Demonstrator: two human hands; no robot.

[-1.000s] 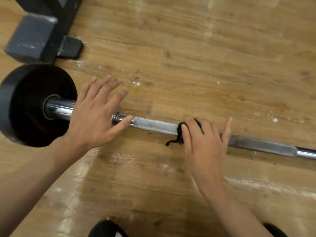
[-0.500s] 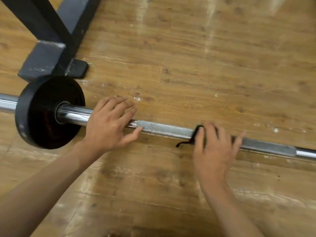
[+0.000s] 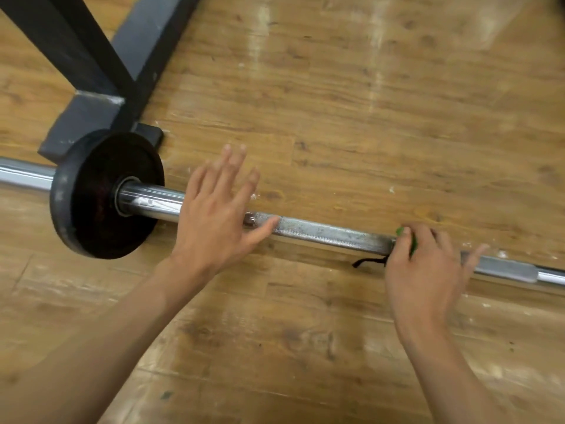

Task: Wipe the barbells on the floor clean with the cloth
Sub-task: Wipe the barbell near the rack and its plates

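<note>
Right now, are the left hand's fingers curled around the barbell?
No, the left hand lies flat with straight, spread fingers over the barbell sleeve, curled round nothing.

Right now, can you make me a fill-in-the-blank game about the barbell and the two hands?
The round plate on the barbell is coloured ____. The open hand nearer that plate is the person's ____ one. The right hand holds a cloth against the bar, and the bit peeking out above the fingers is ____. The floor looks made of ____.
Missing words: black; left; green; wood.
</note>
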